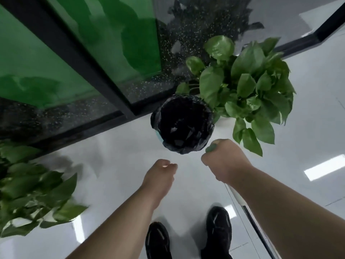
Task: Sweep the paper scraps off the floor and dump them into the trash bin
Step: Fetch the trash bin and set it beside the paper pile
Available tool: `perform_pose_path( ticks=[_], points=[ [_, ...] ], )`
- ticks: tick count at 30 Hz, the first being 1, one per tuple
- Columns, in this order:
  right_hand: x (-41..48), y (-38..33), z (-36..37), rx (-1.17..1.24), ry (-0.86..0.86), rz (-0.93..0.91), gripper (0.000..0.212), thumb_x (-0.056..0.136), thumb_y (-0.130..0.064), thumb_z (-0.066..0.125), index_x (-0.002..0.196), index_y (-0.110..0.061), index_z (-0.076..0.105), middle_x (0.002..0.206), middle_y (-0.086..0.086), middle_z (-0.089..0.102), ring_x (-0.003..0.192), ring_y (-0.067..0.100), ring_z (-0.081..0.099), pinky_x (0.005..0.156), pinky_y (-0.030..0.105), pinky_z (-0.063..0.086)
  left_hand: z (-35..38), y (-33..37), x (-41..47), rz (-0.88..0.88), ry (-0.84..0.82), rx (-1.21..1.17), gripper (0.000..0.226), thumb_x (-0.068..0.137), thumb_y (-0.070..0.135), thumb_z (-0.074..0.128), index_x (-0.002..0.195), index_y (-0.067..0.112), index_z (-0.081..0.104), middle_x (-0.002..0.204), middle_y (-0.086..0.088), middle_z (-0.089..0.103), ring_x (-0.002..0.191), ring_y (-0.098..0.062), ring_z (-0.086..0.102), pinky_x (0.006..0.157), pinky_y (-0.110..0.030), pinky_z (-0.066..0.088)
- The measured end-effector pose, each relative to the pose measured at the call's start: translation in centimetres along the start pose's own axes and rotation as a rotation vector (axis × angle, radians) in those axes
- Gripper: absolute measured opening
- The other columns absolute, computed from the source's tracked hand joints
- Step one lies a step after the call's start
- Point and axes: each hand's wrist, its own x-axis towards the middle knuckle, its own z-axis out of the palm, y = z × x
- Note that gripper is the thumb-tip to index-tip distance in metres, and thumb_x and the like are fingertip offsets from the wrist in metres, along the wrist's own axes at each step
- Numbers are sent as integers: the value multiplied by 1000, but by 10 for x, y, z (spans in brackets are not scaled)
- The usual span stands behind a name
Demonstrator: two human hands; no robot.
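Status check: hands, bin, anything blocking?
Right hand fisted on a green-tipped handle; left hand loosely curled, empty. Trash bin just ahead, black-lined, scraps inside. Potted plant crowds its right side.

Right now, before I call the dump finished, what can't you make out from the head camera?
- Trash bin contents: the black liner's interior is too dark; a few pale flecks, unreadable.
- Tool in the right hand: only a green tip and a pole section show; its working end is cut off by the bottom edge and hidden by the forearm.
- Left hand: curled, its inside hidden, contents unknown.
- Left plant: motion-blurred, floor beneath it hidden.
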Motion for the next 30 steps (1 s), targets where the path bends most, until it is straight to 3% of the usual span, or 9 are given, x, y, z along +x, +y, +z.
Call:
perform_pose_path(
  ticks=[2, 5, 10, 13, 16, 18, 20, 25, 30],
  points=[
    [30, 12, 6, 0, 8, -6, 18, 81, -15, 60, 67, -15, 50, 65, 5, 52, 65, 28, 52, 64, 37, 53, 15, 0, 36, -28, 0, -35, 40, 99, 32, 57, 136, 17, 54, 110, -4, 70, 89, -19, 68, 80, -35, 58],
    [64, 24, 15, -8, 79, -42, 7, 82, -15, 57, 77, -11, 53, 77, 14, 62, 71, 36, 65, 70, 45, 59, 32, 1, 82, -44, 10, -87, 40, 101, 37, 55, 135, 15, 54, 114, -6, 69, 86, -22, 69, 84, -40, 60],
    [102, 48, 28, -7, 136, -37, 12, 82, -28, 58, 88, -19, 52, 78, 2, 65, 69, 24, 65, 57, 29, 50, 59, -3, 138, -92, 89, -125, 32, 101, 43, 54, 116, 17, 62, 102, -3, 74, 87, -25, 76, 76, -39, 64],
    [113, 59, 29, -42, 116, -72, 15, 85, -23, 60, 75, -19, 50, 69, -1, 57, 69, 25, 58, 55, 27, 43, 72, -5, 154, -147, 123, -293, 20, 102, 28, 53, 110, 12, 62, 94, -7, 77, 67, -24, 76, 66, -37, 65],
    [115, 60, 28, -38, 88, -56, 15, 83, -18, 57, 70, -16, 50, 70, 3, 55, 64, 25, 52, 52, 28, 40, 71, -2, 155, -162, 191, -426, 13, 99, 16, 52, 105, 9, 61, 76, -9, 79, 63, -25, 76, 67, -37, 65],
    [110, 55, 25, -27, 78, -11, 13, 83, -15, 55, 72, -12, 51, 67, 3, 53, 58, 23, 47, 49, 26, 35, 65, 1, 143, -128, 246, -396, 12, 98, 14, 53, 93, 9, 62, 63, -9, 75, 63, -27, 75, 72, -41, 66],
    [99, 48, 19, -56, 43, -20, 19, 83, -9, 53, 66, -9, 46, 66, 2, 46, 57, 22, 41, 49, 26, 33, 53, 4, 115, -85, 284, -341, 13, 96, 12, 53, 89, 9, 64, 69, -13, 76, 63, -29, 75, 71, -42, 66],
    [30, 25, -27, -15, 60, -18, 15, 83, -14, 62, 72, -17, 51, 72, 5, 55, 70, 28, 52, 67, 36, 48, 16, 16, 4, -60, 330, -270, 15, 94, 9, 53, 95, 5, 67, 80, -19, 76, 55, -22, 72, 57, -34, 63],
    [-79, -18, -97, 48, 154, 7, 16, 82, -15, 62, 71, -16, 51, 69, 2, 53, 67, 24, 51, 60, 33, 45, -26, 64, -124, 12, 269, -200, 16, 92, 8, 53, 92, 2, 68, 71, -16, 76, 61, -29, 74, 61, -39, 65]
  ],
)
